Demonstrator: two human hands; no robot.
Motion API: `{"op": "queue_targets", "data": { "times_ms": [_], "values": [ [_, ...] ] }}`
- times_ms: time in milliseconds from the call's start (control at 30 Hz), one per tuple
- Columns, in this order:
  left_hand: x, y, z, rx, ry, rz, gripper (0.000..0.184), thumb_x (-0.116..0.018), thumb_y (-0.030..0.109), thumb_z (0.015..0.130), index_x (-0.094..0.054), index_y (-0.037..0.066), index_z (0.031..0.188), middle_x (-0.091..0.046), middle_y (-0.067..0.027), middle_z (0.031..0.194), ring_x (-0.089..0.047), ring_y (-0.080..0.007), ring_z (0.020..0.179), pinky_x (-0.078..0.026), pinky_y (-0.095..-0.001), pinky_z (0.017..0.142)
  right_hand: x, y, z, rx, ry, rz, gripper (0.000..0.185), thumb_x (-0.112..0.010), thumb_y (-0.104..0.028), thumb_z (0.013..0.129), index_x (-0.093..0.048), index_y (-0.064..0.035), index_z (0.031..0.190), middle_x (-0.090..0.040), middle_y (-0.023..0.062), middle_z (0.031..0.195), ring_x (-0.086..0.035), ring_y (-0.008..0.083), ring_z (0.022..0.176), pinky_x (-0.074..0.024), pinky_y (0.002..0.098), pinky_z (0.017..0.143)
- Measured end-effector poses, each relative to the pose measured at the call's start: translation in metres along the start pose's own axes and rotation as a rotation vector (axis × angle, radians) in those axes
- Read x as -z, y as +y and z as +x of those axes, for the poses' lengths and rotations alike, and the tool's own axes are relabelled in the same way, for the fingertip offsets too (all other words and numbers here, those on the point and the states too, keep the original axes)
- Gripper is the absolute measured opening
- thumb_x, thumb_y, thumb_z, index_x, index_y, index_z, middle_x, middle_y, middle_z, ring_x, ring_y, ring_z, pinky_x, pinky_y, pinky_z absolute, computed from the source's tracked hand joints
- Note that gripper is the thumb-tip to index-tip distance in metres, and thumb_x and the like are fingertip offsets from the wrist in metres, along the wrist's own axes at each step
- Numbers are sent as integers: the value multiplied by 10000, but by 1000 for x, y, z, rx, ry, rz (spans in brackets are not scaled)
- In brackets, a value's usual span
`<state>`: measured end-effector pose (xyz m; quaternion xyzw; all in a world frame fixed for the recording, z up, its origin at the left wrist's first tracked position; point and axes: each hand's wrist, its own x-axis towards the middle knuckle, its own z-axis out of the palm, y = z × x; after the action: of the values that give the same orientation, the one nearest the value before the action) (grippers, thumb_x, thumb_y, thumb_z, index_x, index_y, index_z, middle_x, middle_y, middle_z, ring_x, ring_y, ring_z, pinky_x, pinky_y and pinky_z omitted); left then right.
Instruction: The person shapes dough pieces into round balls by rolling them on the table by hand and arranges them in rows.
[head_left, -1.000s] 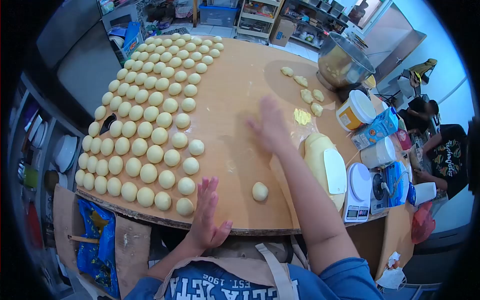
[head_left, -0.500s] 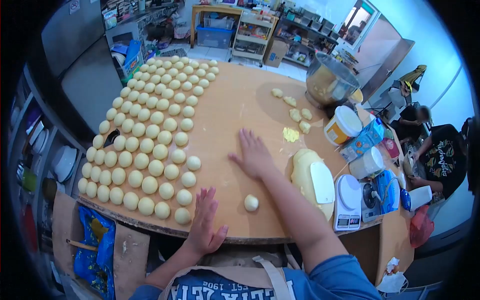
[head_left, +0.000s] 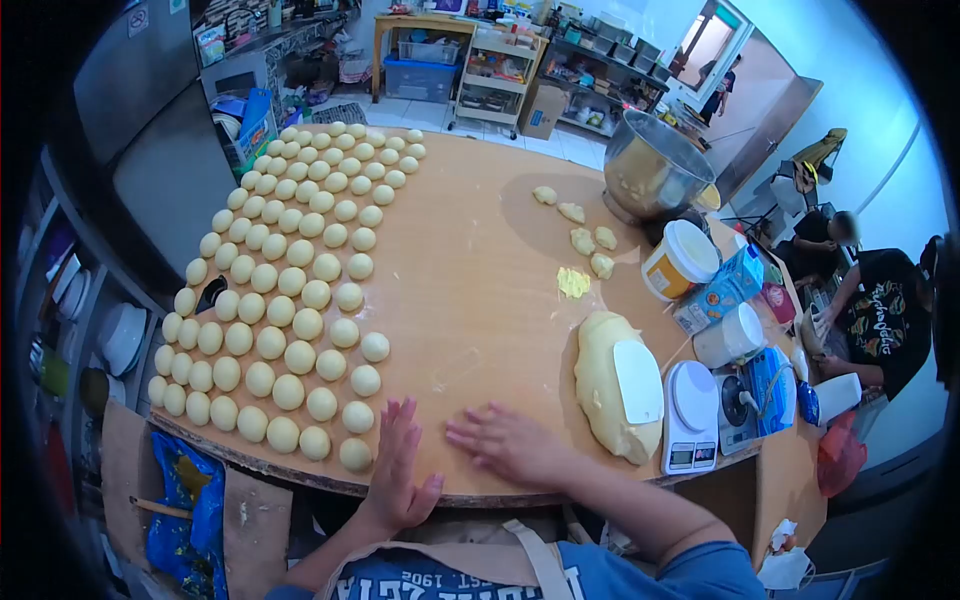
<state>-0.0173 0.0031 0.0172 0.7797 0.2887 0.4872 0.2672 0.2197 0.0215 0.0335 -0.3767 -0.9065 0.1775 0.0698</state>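
My left hand (head_left: 396, 472) is open at the table's front edge, fingers stretched upward and thumb apart, beside the nearest dough balls. Palm down, my right hand (head_left: 512, 446) lies low over the tabletop to its right, fingers stretched toward the left hand. The loose dough ball seen earlier in that spot is out of sight, and whatever lies under the palm is hidden. Many smooth, pale dough balls (head_left: 288, 389) stand in rows across the left side of the table (head_left: 450, 240). Right of my right hand lies a large dough mass (head_left: 597, 385) with a white scraper (head_left: 637, 382) on it.
A kitchen scale (head_left: 692, 410), a white tub (head_left: 682, 258), a blue carton (head_left: 722, 288) and a steel mixing bowl (head_left: 655, 165) line the right side. Several small dough pieces (head_left: 582, 240) and a yellow smear (head_left: 573, 283) lie nearby. People (head_left: 880, 310) sit at far right.
My right hand has drawn back toward the table's front edge, over where the loose dough ball lay; that ball no longer shows. My left hand stays nearly in place. The view has shifted slightly.
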Motion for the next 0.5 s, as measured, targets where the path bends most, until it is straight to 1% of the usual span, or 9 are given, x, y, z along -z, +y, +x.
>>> {"op": "queue_targets", "data": {
  "times_ms": [33, 67, 167, 267, 367, 467, 500],
  "values": [
    [1, 2, 0, 8, -11, 4, 706, -531, 180, 875, -202, 62, 1489, -186, -303, 1519, -144, -472, 1424, -70, -571, 1141, 0, 8, -2, 3, -30, -7, 543, -495, -360, 946, -409, -136, 1433, -406, 33, 1480, -332, 276, 1391, -217, 499, 1146],
    [1, 2, 0, 13, -21, 9, 707, -531, 180, 875, -200, 62, 1489, -188, -302, 1518, -146, -473, 1423, -70, -570, 1142, 14, 13, 11, -74, -102, -120, 570, -541, -353, 923, -409, -131, 1432, -378, 33, 1499, -320, 279, 1397, -215, 503, 1147],
    [1, 1, -2, 8, -22, 28, 711, -532, 185, 880, -190, 63, 1491, -200, -302, 1515, -152, -477, 1420, -73, -569, 1141, 16, 31, 55, -123, 188, -249, 600, -571, -346, 908, -397, -124, 1437, -352, 53, 1511, -299, 275, 1407, -215, 489, 1152],
    [0, -1, -2, 2, -19, 44, 704, -528, 189, 884, -190, 58, 1487, -212, -305, 1510, -154, -481, 1417, -75, -570, 1140, 3, -18, 64, -26, 151, -37, 577, -584, -357, 897, -451, -100, 1396, -429, 111, 1452, -342, 293, 1384, -228, 476, 1152],
    [1, -1, -3, -11, 15, 26, 695, -524, 181, 883, -197, 53, 1483, -217, -308, 1507, -158, -480, 1416, -75, -565, 1142, -13, -34, 6, 58, 36, 265, 527, -649, -320, 861, -531, -71, 1310, -528, 160, 1346, -412, 315, 1334, -284, 471, 1131],
    [1, -3, -2, 2, 9, -13, 694, -529, 169, 877, -203, 47, 1477, -218, -307, 1506, -167, -479, 1414, -75, -568, 1143, -18, 25, -23, -91, 237, 313, 481, -714, -264, 817, -582, -50, 1226, -581, 171, 1273, -471, 323, 1279, -340, 461, 1103],
    [0, -1, -3, 7, -3, -22, 695, -531, 167, 876, -204, 47, 1477, -218, -307, 1506, -168, -479, 1414, -76, -569, 1143, -12, 37, -11, -71, 328, 201, 490, -726, -250, 805, -578, -47, 1226, -584, 173, 1260, -488, 326, 1255, -361, 451, 1086]
  ]
}}
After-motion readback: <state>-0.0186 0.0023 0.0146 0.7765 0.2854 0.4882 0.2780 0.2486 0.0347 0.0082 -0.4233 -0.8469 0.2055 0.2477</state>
